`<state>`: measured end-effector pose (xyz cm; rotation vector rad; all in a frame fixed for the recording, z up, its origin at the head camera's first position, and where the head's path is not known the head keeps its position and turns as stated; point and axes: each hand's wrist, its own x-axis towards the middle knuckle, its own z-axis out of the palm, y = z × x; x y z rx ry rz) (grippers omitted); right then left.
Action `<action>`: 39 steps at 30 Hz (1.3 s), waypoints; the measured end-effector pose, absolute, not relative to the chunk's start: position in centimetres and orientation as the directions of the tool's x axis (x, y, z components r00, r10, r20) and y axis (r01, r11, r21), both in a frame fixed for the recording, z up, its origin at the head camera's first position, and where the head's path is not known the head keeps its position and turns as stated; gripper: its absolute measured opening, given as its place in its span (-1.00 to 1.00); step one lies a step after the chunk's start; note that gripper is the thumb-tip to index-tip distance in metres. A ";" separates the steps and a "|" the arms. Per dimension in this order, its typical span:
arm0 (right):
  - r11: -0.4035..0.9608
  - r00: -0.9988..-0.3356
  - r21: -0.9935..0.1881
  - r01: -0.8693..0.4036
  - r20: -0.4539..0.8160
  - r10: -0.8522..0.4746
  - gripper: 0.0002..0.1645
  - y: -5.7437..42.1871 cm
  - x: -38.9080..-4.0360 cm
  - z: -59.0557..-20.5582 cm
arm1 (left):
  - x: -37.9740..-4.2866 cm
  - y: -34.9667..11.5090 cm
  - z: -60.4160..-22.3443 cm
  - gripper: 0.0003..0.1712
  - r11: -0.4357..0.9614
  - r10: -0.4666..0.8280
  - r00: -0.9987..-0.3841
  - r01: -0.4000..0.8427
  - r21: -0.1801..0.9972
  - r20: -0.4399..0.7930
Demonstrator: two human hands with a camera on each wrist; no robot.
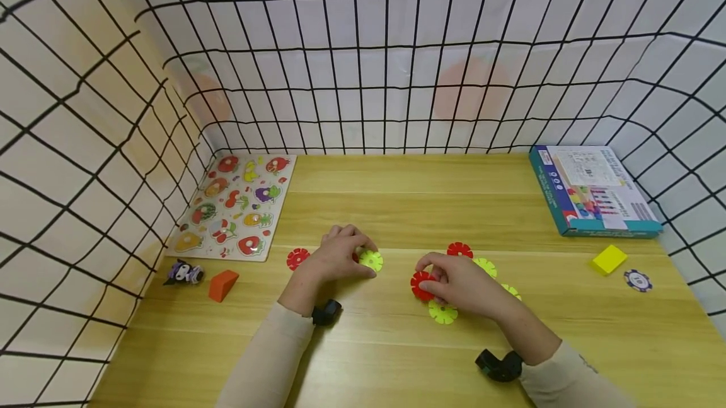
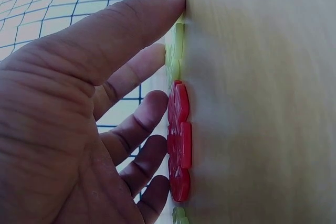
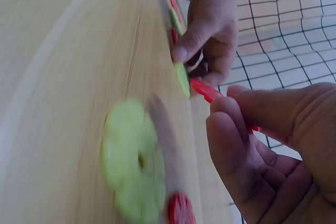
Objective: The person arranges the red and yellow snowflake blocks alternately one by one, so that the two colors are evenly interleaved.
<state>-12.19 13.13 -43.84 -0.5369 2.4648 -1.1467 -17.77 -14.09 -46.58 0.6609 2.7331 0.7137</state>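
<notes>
My left hand (image 1: 340, 256) rests over a row of notched plastic discs on the table, fingers spread. Its thumb and index fingertips are at either side of a yellow-green disc (image 1: 371, 261). Under its other fingers lies a red disc (image 2: 179, 145), mostly hidden from the head view. Another red disc (image 1: 297, 259) shows left of the wrist. My right hand (image 1: 462, 282) pinches a red notched disc (image 1: 421, 286) between thumb and fingers, tilted in the right wrist view. Around that hand lie a red disc (image 1: 459, 249) and several yellow-green discs (image 1: 443, 313).
A fruit puzzle board (image 1: 232, 209) lies back left, near a small figurine (image 1: 184, 273) and an orange block (image 1: 223, 285). At right are a boxed set (image 1: 595, 190), a yellow block (image 1: 609, 260) and a poker chip (image 1: 638, 280). Black wire mesh (image 1: 368, 67) surrounds the table.
</notes>
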 end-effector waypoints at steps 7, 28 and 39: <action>0.636 -0.915 -0.760 -0.134 -0.152 -0.375 -0.74 9.8 -13.6 -44.1 | -17.8 -13.9 -46.4 -0.53 0.791 0.471 -0.873 0.352 0.501 -0.129; 0.847 -0.936 -0.499 -0.182 -0.175 -0.305 -0.77 7.4 -17.0 -45.3 | -17.9 -14.1 -46.6 -0.54 0.787 0.484 -0.867 0.373 0.491 -0.117; 0.855 -0.941 -0.496 -0.151 -0.194 -0.279 -0.74 7.2 -16.7 -45.5 | -17.9 -14.1 -46.5 -0.53 0.784 0.487 -0.866 0.375 0.496 -0.116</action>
